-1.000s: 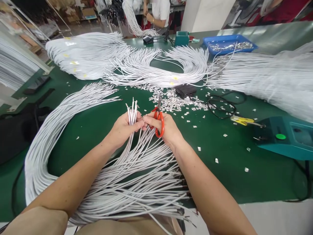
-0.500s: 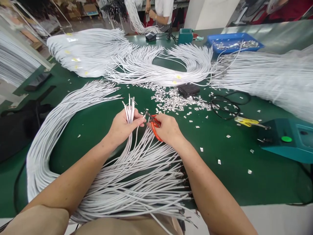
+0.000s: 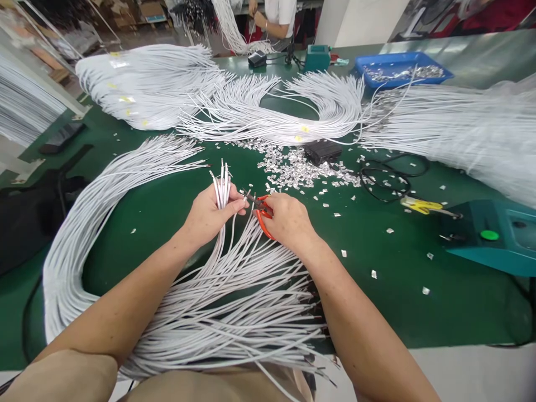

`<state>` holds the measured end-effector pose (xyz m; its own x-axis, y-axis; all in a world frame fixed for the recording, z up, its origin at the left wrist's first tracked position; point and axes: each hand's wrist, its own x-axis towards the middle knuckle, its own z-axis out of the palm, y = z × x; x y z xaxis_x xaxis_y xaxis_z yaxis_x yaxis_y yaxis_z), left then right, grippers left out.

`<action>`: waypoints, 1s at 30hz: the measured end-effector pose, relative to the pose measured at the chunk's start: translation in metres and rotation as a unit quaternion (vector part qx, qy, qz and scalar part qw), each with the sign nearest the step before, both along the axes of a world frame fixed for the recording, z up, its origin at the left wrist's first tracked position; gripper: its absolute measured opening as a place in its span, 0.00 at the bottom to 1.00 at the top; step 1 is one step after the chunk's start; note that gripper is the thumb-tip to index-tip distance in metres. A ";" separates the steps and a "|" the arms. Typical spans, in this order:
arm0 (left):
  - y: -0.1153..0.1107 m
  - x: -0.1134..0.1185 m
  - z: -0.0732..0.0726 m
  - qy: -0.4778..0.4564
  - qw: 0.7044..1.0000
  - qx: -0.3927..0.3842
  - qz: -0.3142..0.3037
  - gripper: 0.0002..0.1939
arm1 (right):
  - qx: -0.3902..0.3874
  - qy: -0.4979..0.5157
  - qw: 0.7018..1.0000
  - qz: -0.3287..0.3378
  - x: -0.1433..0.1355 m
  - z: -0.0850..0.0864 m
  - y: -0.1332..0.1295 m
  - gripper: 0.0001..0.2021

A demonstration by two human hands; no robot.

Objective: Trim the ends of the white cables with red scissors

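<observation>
Several white cables point(image 3: 221, 192) stand upright in my left hand point(image 3: 213, 211), whose thumb and forefinger pinch close to the pliers' tip. My right hand point(image 3: 290, 219) is wrapped round pliers with red-orange handles point(image 3: 264, 220); their dark jaws point left, at my left fingertips. What lies between the jaws is too small to tell. Below both hands a large bundle of white cables point(image 3: 234, 301) spreads across the table's front, its ends to the right, and curves round at the left.
More white cable bundles point(image 3: 146, 86) lie along the back. Silver pieces point(image 3: 293, 167) are scattered mid-table near a black block point(image 3: 322, 151). A blue tray point(image 3: 402, 84) stands behind, a teal machine point(image 3: 494, 245) and yellow-handled tool point(image 3: 422, 205) at right. A person point(image 3: 278, 19) sits beyond.
The pliers' jaws have shifted slightly left, closer to my left fingertips, and their handles look a little closer together. My left hand still holds the cables. The whole view has shifted slightly.
</observation>
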<state>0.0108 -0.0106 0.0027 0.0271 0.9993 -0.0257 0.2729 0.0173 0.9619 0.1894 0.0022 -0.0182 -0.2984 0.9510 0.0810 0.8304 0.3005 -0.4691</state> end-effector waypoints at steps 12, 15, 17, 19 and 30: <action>-0.001 0.004 0.004 -0.039 0.999 -0.006 0.037 0.17 | 0.002 0.017 1.000 -0.002 -0.005 -0.001 -0.002 0.12; -0.001 0.005 0.004 -0.061 0.997 -0.015 0.038 0.16 | -0.004 0.036 0.999 0.002 -0.005 -0.002 -0.001 0.13; -0.001 0.005 0.003 -0.061 0.997 -0.014 0.043 0.16 | -0.034 0.064 0.997 -0.005 -0.003 -0.002 0.000 0.12; -0.001 0.004 0.001 -0.038 0.998 -0.008 0.048 0.16 | -0.070 0.143 0.987 -0.030 -0.002 0.000 0.001 0.10; -0.005 0.009 0.000 0.109 0.993 0.028 0.047 0.11 | -0.200 0.562 0.797 -0.092 -0.011 0.008 0.000 0.08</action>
<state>0.0203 -0.0154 0.0026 -0.0658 0.9973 0.0341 0.4746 0.0012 0.8802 0.1782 0.0018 -0.0099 -0.1042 0.9870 -0.1225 -0.1688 -0.1390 -0.9758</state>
